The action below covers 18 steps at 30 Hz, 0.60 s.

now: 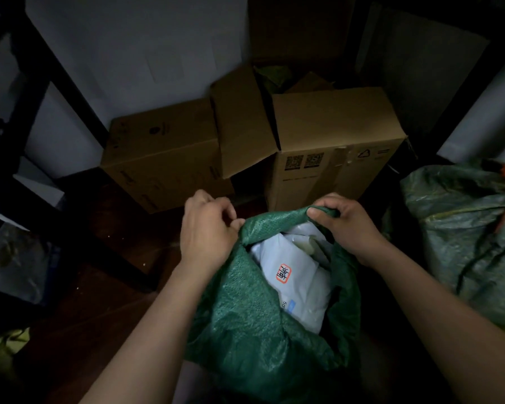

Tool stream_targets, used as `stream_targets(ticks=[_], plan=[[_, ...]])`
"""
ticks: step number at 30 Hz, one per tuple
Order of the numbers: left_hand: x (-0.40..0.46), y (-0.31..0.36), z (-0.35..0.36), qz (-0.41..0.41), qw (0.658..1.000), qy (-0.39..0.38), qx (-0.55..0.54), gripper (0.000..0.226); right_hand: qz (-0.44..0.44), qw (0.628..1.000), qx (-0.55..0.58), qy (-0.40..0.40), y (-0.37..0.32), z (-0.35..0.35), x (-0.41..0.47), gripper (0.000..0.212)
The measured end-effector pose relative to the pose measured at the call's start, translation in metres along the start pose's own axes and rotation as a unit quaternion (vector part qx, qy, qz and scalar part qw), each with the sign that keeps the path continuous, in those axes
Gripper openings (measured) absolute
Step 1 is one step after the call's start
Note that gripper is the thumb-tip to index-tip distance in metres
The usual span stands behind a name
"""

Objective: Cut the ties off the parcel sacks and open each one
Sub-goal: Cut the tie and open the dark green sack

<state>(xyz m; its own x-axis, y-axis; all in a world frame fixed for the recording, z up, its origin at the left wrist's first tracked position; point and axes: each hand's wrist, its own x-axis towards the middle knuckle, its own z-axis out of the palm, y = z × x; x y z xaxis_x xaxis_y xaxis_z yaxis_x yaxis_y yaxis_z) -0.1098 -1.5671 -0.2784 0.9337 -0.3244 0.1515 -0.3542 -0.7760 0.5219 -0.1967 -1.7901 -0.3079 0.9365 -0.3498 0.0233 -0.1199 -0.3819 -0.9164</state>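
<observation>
Cardboard boxes (330, 147) stand against the wall; your left hand (207, 231) and right hand (347, 225) each pinch the green sack (245, 325) rim, white parcels (298, 281) visible inside.

Single head-worn wide-angle view, no second view to share scene. Looked forward and steeply down from above. Close on open green woven plastic sack (254, 322) at frame centre-bottom, both forearms entering from bottom edge. Brown cardboard boxes (333, 150) farther off, against pale wall (134, 53). Edges dark, bowed.
</observation>
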Motion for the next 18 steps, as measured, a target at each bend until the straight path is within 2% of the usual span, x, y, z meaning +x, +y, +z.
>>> stream_targets(ticks=[2, 4, 7, 13, 16, 18], plan=[[-0.004, 0.009, -0.003, 0.024, 0.998, -0.012, 0.051, 0.03, 0.012, 1.0, 0.023, 0.003, 0.0, 0.001, 0.001, 0.02], [-0.008, 0.018, 0.0, -0.001, 0.993, -0.064, 0.101, 0.049, 0.013, 0.999, 0.026, 0.019, 0.0, 0.001, 0.002, 0.024], [-0.01, 0.02, 0.002, -0.053, 0.981, -0.117, 0.147, 0.065, 0.014, 0.999, 0.03, 0.023, 0.0, 0.004, 0.004, 0.026], [-0.005, 0.015, -0.005, -0.123, 0.967, -0.196, 0.103, 0.04, 0.065, 0.991, 0.117, 0.017, 0.0, 0.004, 0.003, 0.026], [-0.004, 0.01, -0.013, -0.146, 0.96, -0.223, 0.088, 0.033, 0.143, 0.974, 0.173, 0.038, -0.002, 0.001, 0.002, 0.021], [-0.002, 0.005, -0.016, -0.152, 0.967, -0.197, 0.058, 0.018, 0.223, 0.947, 0.228, 0.032, -0.002, -0.002, 0.002, 0.023]])
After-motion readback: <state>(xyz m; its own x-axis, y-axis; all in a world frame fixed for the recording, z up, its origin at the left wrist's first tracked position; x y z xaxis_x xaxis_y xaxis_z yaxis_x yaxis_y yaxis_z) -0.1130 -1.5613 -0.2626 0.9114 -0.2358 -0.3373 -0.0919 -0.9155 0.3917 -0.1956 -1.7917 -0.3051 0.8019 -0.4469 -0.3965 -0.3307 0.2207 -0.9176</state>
